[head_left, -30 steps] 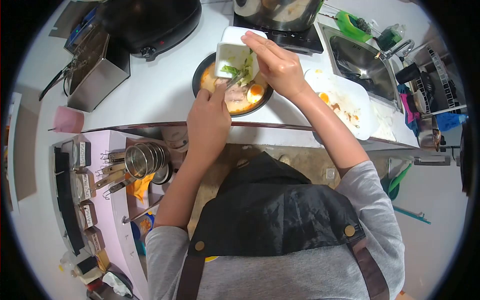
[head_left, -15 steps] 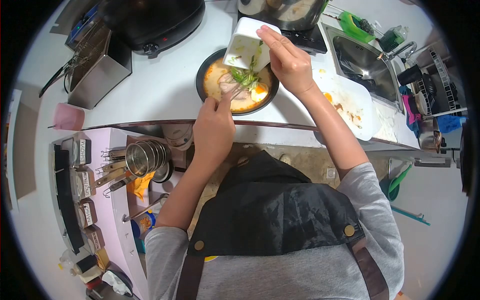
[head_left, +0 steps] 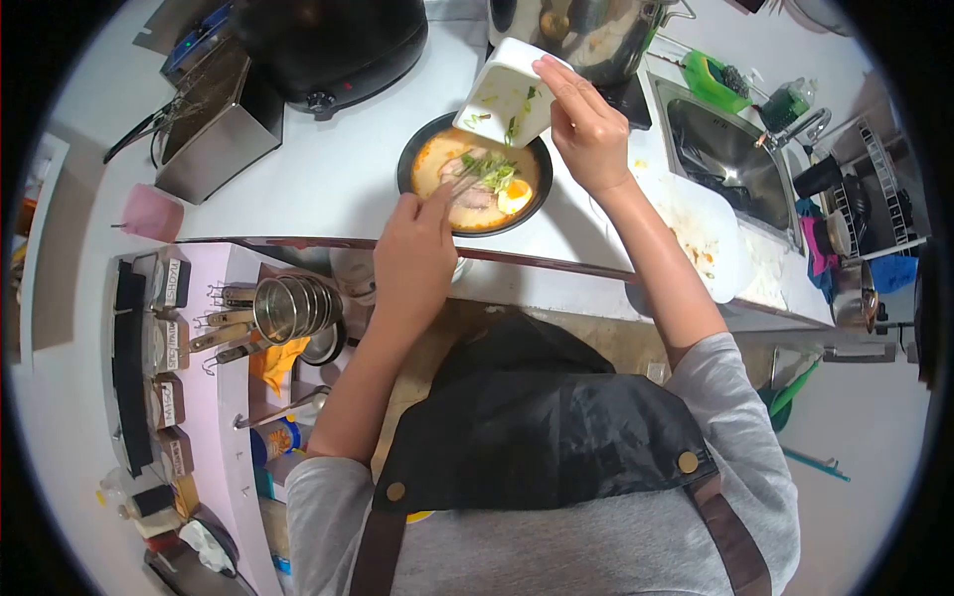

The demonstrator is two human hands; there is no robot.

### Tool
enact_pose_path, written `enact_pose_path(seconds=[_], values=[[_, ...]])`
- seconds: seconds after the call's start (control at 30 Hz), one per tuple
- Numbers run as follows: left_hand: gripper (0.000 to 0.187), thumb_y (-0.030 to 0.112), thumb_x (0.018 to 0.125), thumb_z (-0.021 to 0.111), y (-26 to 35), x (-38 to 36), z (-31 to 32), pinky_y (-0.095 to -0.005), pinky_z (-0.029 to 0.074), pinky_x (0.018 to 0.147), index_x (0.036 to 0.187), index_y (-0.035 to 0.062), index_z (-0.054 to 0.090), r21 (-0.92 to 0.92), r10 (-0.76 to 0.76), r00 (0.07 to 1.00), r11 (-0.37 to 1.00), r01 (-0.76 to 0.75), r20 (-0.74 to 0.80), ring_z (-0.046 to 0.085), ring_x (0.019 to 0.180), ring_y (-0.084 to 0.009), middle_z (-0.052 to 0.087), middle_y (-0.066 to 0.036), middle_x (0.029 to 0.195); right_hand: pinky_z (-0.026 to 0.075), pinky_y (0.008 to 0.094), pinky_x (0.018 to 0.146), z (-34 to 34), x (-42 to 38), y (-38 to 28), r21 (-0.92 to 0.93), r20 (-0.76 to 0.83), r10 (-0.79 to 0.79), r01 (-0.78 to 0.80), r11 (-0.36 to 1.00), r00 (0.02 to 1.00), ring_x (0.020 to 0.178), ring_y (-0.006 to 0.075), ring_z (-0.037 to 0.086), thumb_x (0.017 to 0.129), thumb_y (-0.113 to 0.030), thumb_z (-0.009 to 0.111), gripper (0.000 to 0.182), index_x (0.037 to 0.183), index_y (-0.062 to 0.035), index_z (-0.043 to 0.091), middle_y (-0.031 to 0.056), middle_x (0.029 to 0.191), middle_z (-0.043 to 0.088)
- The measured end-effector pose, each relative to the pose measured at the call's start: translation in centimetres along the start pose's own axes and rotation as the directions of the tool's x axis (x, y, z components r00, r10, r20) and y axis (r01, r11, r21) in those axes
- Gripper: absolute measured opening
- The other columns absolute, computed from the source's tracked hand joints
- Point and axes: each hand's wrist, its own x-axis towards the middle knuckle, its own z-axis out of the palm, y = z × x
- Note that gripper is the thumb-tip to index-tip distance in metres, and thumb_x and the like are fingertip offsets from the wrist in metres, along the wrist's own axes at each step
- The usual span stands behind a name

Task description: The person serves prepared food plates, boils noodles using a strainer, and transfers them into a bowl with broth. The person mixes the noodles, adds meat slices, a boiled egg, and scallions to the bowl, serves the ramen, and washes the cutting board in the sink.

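Note:
A black bowl (head_left: 405, 171) of orange-tinged broth stands on the white counter, with meat slices, half an egg (head_left: 515, 196) and chopped greens (head_left: 489, 171) on top. My left hand (head_left: 415, 248) is closed on thin metal tongs (head_left: 461, 185), whose tips touch the toppings near the greens. Over the bowl's upper right side, my right hand (head_left: 588, 124) grips a tilted white container (head_left: 507, 91) by its edge. A few green bits cling to the container's inside.
Right of the bowl lies a white tray (head_left: 717, 238) with food scraps, beside the sink (head_left: 725, 139). A black cooker (head_left: 338, 60) and a steel pot (head_left: 586, 40) stand behind. Strainers (head_left: 288, 308) hang below the counter, left of a pink cup (head_left: 152, 212) line.
Most greens hanging from the container have dropped onto the toppings. The container has moved slightly up from the bowl, and the tongs remain at the greens. The whole view has shifted a little.

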Motion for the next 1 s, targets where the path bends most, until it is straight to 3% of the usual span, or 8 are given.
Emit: enact_pose_path(seconds=[0.1, 0.27, 0.5, 0.67, 0.77, 0.83, 0.9, 1.0], values=[[0.027, 0.005, 0.084, 0.052, 3.1, 1.3, -2.4, -0.0375, 0.045, 0.066, 0.111, 0.0073, 0.059, -0.099, -0.054, 0.990, 0.994, 0.041, -0.130, 0.055, 0.074, -0.0286, 0.054, -0.013, 0.082, 0.054, 0.0300, 0.069, -0.4, 0.5, 1.2, 0.097, 0.018, 0.230, -0.230, 0.968, 0.973, 0.086, 0.0238, 0.064, 0.070, 0.008, 0.056, 0.043, 0.109, -0.0092, 0.060, 0.0107, 0.109, 0.062], [0.030, 0.006, 0.083, 0.053, 6.3, 3.2, -2.6, -0.0360, 0.045, 0.068, 0.112, 0.0077, 0.059, -0.085, 0.002, 0.963, 0.996, -0.025, -0.268, 0.055, 0.076, -0.0270, 0.055, -0.013, 0.084, 0.050, 0.0250, 0.055, -2.5, 3.2, 1.2, 0.255, 0.374, 0.709, -0.801, 0.541, 0.598, 0.053, 0.0119, 0.061, 0.075, 0.001, 0.050, 0.037, 0.109, -0.0033, 0.063, 0.0145, 0.084, 0.066], [0.062, 0.039, 0.070, 0.067, 6.5, -1.3, -4.1, -0.0542, 0.024, 0.096, 0.122, 0.0109, 0.049, 0.271, -0.077, 0.984, 0.955, 0.119, -0.161, 0.034, 0.118, -0.0371, 0.037, -0.020, 0.130, 0.049, 0.0206, 0.044, -2.1, 0.4, -3.4, 0.333, 0.818, 0.445, -0.931, 0.150, 0.364, 0.048, 0.0107, 0.057, 0.081, 0.000, 0.048, 0.035, 0.115, 0.0045, 0.056, 0.0112, 0.080, 0.065], [0.076, 0.033, 0.066, 0.072, 2.0, -6.6, -11.1, -0.0502, 0.040, 0.086, 0.126, 0.0047, 0.035, 0.093, -0.481, 0.810, 0.873, 0.479, 0.336, 0.048, 0.103, -0.0417, 0.044, -0.022, 0.115, 0.050, 0.0211, 0.043, 2.1, 0.6, -12.9, 0.258, 0.946, 0.175, -0.961, 0.096, 0.272, 0.048, 0.0128, 0.059, 0.081, 0.003, 0.045, 0.034, 0.113, 0.0033, 0.058, 0.0100, 0.076, 0.064], [0.072, 0.029, 0.062, 0.073, -2.3, -10.8, -15.1, -0.0451, 0.044, 0.079, 0.119, 0.0045, 0.036, 0.142, -0.554, 0.819, 0.831, 0.537, 0.146, 0.053, 0.094, -0.0398, 0.047, -0.020, 0.105, 0.051, 0.0227, 0.046, 6.1, 1.6, -20.1, 0.219, 0.976, 0.010, -0.975, 0.024, 0.220, 0.050, 0.0124, 0.059, 0.087, -0.007, 0.053, 0.026, 0.110, 0.0014, 0.060, 0.0083, 0.083, 0.064], [0.069, 0.027, 0.062, 0.073, -5.4, -13.9, -18.8, -0.0445, 0.044, 0.080, 0.116, 0.0043, 0.037, 0.138, -0.629, 0.774, 0.775, 0.617, 0.071, 0.053, 0.095, -0.0387, 0.048, -0.020, 0.105, 0.049, 0.0219, 0.047, 9.7, 3.0, -25.6, 0.307, 0.947, -0.095, -0.952, -0.019, 0.307, 0.050, 0.0097, 0.056, 0.088, -0.015, 0.056, 0.027, 0.109, 0.0005, 0.061, 0.0066, 0.085, 0.064], [0.067, 0.027, 0.061, 0.073, -8.5, -17.8, -22.3, -0.0442, 0.044, 0.080, 0.114, 0.0043, 0.038, 0.143, -0.687, 0.726, 0.716, 0.683, -0.022, 0.053, 0.095, -0.0381, 0.048, -0.020, 0.104, 0.043, 0.0213, 0.049, 13.5, 5.5, -31.9, 0.453, 0.892, -0.145, -0.858, 0.243, 0.429, 0.053, 0.0060, 0.052, 0.087, -0.017, 0.058, 0.025, 0.105, -0.0013, 0.063, 0.0041, 0.079, 0.062], [0.065, 0.026, 0.061, 0.072, -12.8, -23.2, -27.6, -0.0442, 0.044, 0.080, 0.113, 0.0045, 0.039, 0.169, -0.743, 0.650, 0.628, 0.760, -0.161, 0.053, 0.095, -0.0384, 0.049, -0.020, 0.104, 0.047, 0.0268, 0.060, 22.8, 8.5, -42.4, 0.832, 0.517, -0.336, -0.371, 0.412, 0.787, 0.066, 0.0149, 0.058, 0.082, -0.011, 0.059, 0.022, 0.101, -0.0035, 0.065, 0.0094, 0.084, 0.064]])
